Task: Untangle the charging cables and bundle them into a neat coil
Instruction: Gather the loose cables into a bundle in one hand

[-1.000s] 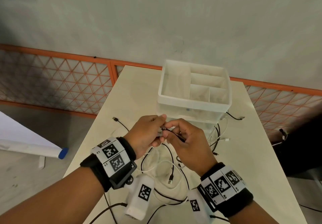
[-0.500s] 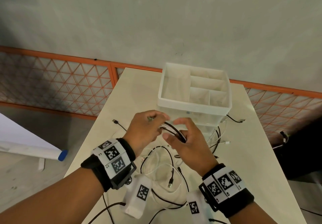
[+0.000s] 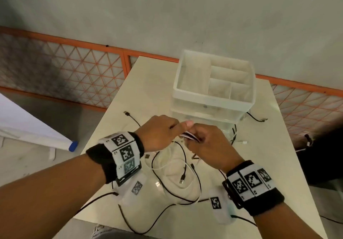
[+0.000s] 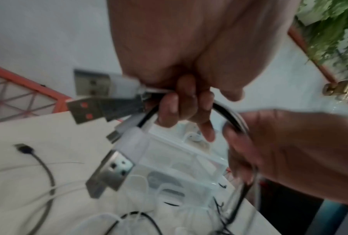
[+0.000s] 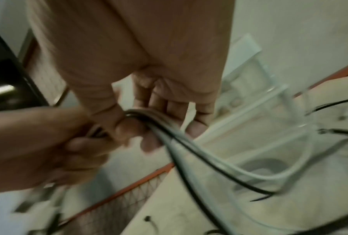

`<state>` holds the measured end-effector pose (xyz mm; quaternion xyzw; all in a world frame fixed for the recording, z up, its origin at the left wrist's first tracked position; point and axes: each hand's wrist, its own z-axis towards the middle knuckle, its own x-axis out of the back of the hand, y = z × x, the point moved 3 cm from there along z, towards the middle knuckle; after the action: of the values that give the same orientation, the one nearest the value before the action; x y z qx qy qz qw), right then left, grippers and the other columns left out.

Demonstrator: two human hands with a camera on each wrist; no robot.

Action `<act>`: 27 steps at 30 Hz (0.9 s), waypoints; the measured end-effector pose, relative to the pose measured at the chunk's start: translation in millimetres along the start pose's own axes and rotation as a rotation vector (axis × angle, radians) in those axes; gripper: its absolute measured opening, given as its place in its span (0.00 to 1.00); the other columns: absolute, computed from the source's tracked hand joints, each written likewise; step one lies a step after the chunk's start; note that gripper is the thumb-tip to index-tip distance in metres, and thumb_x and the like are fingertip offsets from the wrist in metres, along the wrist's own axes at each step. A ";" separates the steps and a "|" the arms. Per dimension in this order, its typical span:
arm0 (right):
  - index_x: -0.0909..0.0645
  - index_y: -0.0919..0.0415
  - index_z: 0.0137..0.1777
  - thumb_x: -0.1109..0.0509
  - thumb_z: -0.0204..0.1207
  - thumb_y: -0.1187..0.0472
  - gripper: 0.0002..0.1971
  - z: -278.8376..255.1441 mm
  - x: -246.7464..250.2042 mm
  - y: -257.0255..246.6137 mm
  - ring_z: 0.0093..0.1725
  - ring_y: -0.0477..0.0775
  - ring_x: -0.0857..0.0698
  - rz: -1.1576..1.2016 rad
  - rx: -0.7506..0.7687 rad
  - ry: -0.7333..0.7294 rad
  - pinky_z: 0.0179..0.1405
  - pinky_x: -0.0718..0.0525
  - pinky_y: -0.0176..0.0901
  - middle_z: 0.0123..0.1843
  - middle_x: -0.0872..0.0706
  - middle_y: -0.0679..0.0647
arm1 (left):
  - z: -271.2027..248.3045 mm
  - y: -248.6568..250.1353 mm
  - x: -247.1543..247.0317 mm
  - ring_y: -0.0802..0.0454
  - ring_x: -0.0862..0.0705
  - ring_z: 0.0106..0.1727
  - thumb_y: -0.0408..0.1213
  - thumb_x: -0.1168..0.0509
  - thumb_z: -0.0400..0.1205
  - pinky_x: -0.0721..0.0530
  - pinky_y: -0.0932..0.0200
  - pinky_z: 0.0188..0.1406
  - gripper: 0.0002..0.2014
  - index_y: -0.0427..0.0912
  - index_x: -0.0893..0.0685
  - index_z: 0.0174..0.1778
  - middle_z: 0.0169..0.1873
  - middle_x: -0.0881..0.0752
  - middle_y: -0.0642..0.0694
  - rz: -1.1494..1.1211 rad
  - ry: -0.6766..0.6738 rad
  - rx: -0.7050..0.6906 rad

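Both hands meet above the table, in front of the organizer. My left hand grips a bunch of black and white charging cables near their plug ends; several USB plugs stick out past its fingers in the left wrist view. My right hand pinches the same cables just beside the left hand, between thumb and fingers. From there the strands hang down in loops onto the table. The exact tangle under the hands is hidden.
A white plastic organizer with open compartments stands just behind the hands. Loose plug ends lie to the left and right of it. An orange lattice railing runs behind the table. The table's front edge is close to my forearms.
The hands drew together again after parting slightly. More strands, white among them, are now gathered between the two hands, and the view has tilted a little.
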<state>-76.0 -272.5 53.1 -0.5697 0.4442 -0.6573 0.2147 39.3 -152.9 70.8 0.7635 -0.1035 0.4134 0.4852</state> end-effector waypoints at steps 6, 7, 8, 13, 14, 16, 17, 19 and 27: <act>0.11 0.47 0.39 0.22 0.73 0.59 0.05 -19.4 38.8 93.8 0.50 0.56 0.12 -0.401 -0.309 0.198 0.54 0.16 0.52 0.40 0.08 0.48 | -21.9 -49.6 14.0 0.65 0.26 0.23 0.52 0.46 0.89 0.31 0.74 0.27 0.21 0.48 0.10 0.43 0.26 0.23 0.57 0.032 -0.309 0.096; 0.09 0.51 0.46 0.21 0.72 0.62 0.06 -24.5 42.4 102.8 0.56 0.61 0.13 -0.469 -0.333 0.355 0.60 0.18 0.57 0.46 0.07 0.52 | -23.2 -58.5 10.8 0.66 0.24 0.26 0.47 0.45 0.89 0.30 0.75 0.29 0.19 0.48 0.10 0.44 0.26 0.21 0.60 0.110 -0.313 0.125; 0.09 0.53 0.52 0.21 0.70 0.65 0.11 -28.6 40.0 108.2 0.63 0.65 0.17 -0.532 -0.377 0.440 0.65 0.22 0.61 0.53 0.08 0.56 | -23.9 -68.4 7.1 0.67 0.21 0.33 0.44 0.46 0.89 0.28 0.75 0.35 0.18 0.48 0.11 0.44 0.30 0.18 0.64 0.183 -0.277 0.159; 0.17 0.54 0.69 0.22 0.61 0.61 0.31 -46.1 -25.4 80.0 0.68 0.65 0.21 -0.702 -0.067 0.343 0.64 0.24 0.62 0.66 0.17 0.58 | -26.7 -101.6 -8.7 0.40 0.16 0.59 0.43 0.50 0.85 0.19 0.51 0.58 0.17 0.45 0.15 0.45 0.64 0.13 0.44 0.149 -0.018 0.359; 0.16 0.53 0.65 0.23 0.64 0.60 0.26 -49.8 -43.5 69.9 0.63 0.63 0.18 -0.655 0.011 0.270 0.60 0.22 0.57 0.63 0.15 0.56 | -28.4 -102.3 -10.7 0.40 0.16 0.57 0.40 0.48 0.86 0.20 0.53 0.52 0.16 0.43 0.16 0.45 0.62 0.13 0.43 0.104 0.002 0.365; 0.14 0.51 0.57 0.28 0.73 0.54 0.13 -57.8 -82.1 56.6 0.52 0.56 0.13 -0.561 -0.029 -0.023 0.50 0.17 0.48 0.55 0.14 0.49 | -32.8 -99.9 -13.3 0.42 0.16 0.49 0.44 0.44 0.87 0.26 0.55 0.40 0.16 0.39 0.15 0.47 0.51 0.12 0.43 -0.015 0.038 0.367; 0.14 0.51 0.54 0.30 0.76 0.51 0.10 -62.5 -100.6 55.5 0.51 0.55 0.13 -0.548 -0.103 -0.187 0.47 0.18 0.45 0.52 0.14 0.48 | -35.3 -97.5 -13.5 0.44 0.17 0.44 0.48 0.41 0.87 0.28 0.55 0.36 0.17 0.39 0.15 0.46 0.44 0.13 0.44 -0.055 0.042 0.350; 0.16 0.54 0.51 0.34 0.78 0.49 0.11 -66.2 -128.7 56.7 0.53 0.57 0.14 -0.613 -0.184 -0.344 0.48 0.19 0.45 0.52 0.14 0.51 | -38.6 -93.4 -13.4 0.47 0.22 0.34 0.49 0.37 0.84 0.30 0.55 0.32 0.18 0.36 0.17 0.43 0.32 0.19 0.47 -0.107 0.016 0.309; 0.17 0.57 0.49 0.37 0.73 0.50 0.13 -60.6 -151.4 46.9 0.55 0.62 0.15 -0.768 -0.284 -0.240 0.55 0.23 0.50 0.52 0.11 0.56 | -50.1 -84.5 -8.7 0.51 0.25 0.26 0.35 0.37 0.86 0.26 0.60 0.23 0.10 0.30 0.18 0.45 0.28 0.21 0.43 -0.567 -0.105 0.320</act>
<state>-104.3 -156.6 -67.6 -0.7902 0.2577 -0.5509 -0.0759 54.4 -70.7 18.4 0.8488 0.1545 0.2329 0.4488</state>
